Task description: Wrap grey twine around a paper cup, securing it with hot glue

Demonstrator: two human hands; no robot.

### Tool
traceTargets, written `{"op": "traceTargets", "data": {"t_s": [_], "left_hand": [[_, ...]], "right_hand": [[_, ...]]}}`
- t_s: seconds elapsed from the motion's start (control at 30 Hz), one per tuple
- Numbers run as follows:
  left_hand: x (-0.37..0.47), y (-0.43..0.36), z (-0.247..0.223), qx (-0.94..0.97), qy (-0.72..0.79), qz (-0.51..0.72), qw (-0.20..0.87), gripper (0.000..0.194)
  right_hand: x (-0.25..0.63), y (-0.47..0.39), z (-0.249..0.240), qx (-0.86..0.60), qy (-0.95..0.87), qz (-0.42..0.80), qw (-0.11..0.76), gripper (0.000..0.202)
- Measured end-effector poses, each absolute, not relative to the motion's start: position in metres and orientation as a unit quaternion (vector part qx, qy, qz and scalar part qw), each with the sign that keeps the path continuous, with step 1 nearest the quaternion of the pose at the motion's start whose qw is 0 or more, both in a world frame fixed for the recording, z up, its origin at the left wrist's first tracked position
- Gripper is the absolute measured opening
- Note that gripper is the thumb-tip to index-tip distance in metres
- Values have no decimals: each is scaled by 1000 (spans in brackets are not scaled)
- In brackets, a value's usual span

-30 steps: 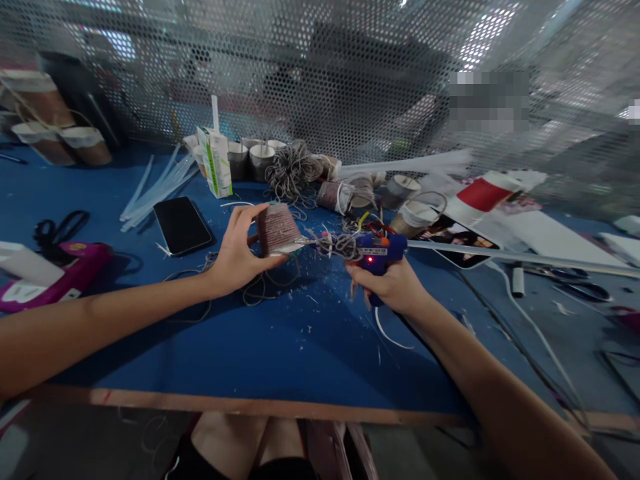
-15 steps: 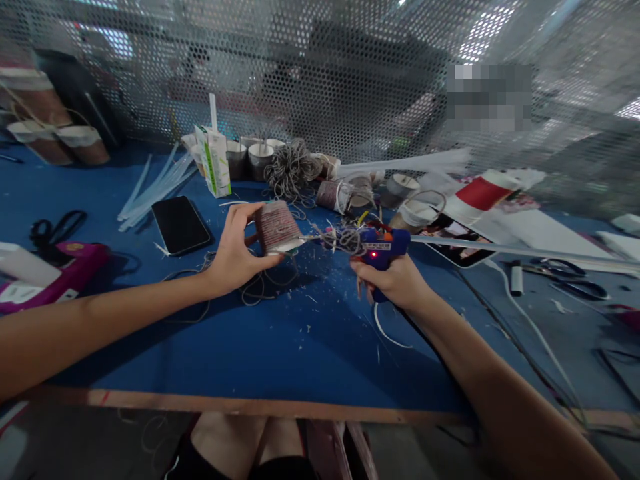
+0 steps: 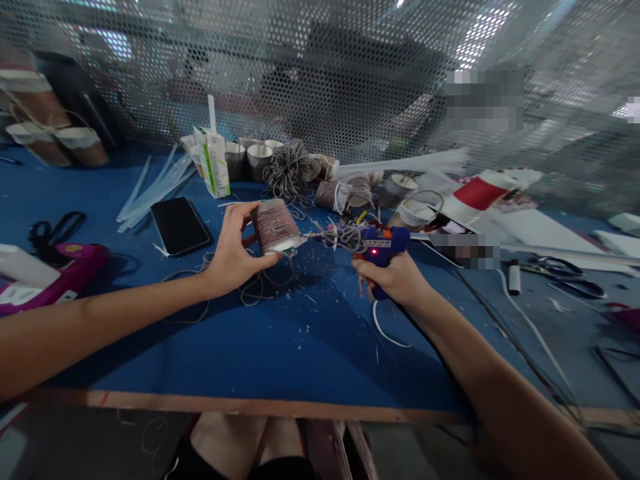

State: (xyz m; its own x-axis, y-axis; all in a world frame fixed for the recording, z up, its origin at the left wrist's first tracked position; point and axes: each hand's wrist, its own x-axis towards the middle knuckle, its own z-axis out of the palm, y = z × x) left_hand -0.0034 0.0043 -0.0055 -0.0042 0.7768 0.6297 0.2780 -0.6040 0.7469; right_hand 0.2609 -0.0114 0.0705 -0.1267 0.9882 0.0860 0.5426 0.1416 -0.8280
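Left fingers (image 3: 242, 212) pinch a cord-wrapped cup (image 3: 276, 227) — right fingers (image 3: 373, 271) curl around a blue glue gun (image 3: 387, 245)

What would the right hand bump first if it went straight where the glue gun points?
Probably the string-wrapped cup in the left hand: the tip of the glue gun looks right beside its pale rim, though I can't tell whether they touch.
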Motion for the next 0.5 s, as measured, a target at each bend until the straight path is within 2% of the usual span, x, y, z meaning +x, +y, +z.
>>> {"op": "traceTargets", "data": {"t_s": [0.5], "left_hand": [[-3,7,-10,664,348,616,241,76]], "right_hand": [[261,-10,71,-570,-679,328,327,15]]}}
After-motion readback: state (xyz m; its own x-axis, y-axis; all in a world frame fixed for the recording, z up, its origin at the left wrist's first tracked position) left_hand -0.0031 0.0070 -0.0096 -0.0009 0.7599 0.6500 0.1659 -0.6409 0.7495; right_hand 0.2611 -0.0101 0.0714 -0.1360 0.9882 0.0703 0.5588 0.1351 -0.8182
